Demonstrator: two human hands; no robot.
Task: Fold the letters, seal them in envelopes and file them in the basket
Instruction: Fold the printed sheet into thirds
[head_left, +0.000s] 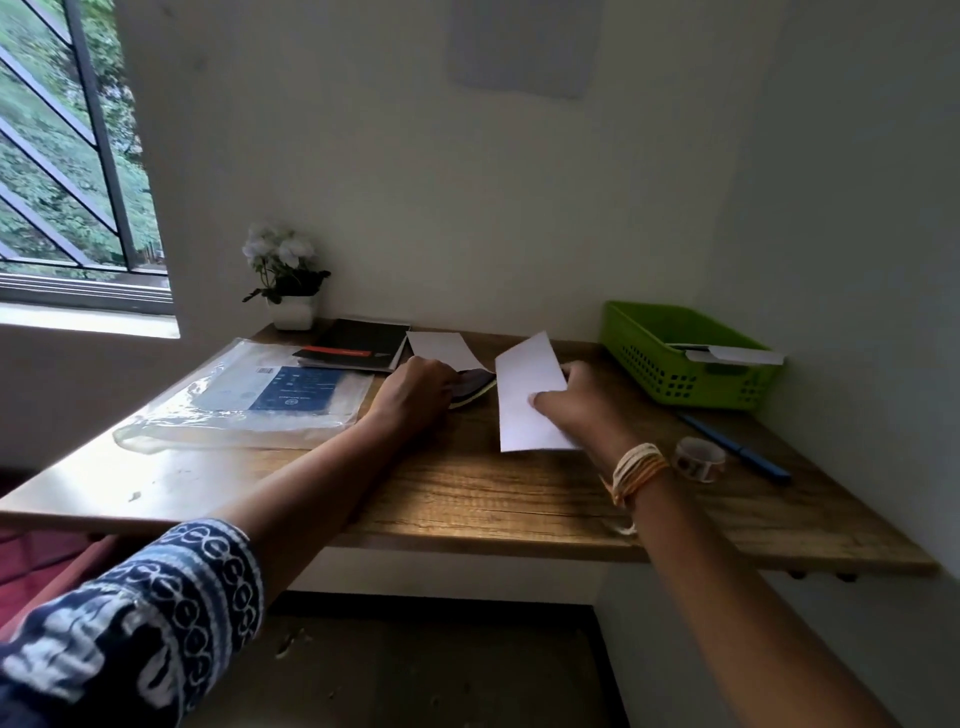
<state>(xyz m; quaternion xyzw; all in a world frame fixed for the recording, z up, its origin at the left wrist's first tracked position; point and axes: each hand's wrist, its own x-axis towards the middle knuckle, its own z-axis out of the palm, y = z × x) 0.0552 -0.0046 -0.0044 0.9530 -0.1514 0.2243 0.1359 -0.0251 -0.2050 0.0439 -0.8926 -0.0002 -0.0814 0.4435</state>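
Note:
My right hand (576, 402) grips a white folded letter or envelope (524, 384), tilted up off the wooden desk (467, 499). My left hand (415, 392) rests closed on a dark curved item (475, 387) at the desk's middle; what that item is I cannot tell. A second white sheet (441, 351) lies just behind the left hand. The green plastic basket (670, 379) stands at the back right, with a white envelope (737, 355) lying in it.
A clear plastic packet with a blue label (249, 400) lies at the left. Dark notebooks (358, 343) and a potted white flower (285, 280) are at the back. A tape roll (698, 458) and a blue pen (737, 449) lie right of my wrist.

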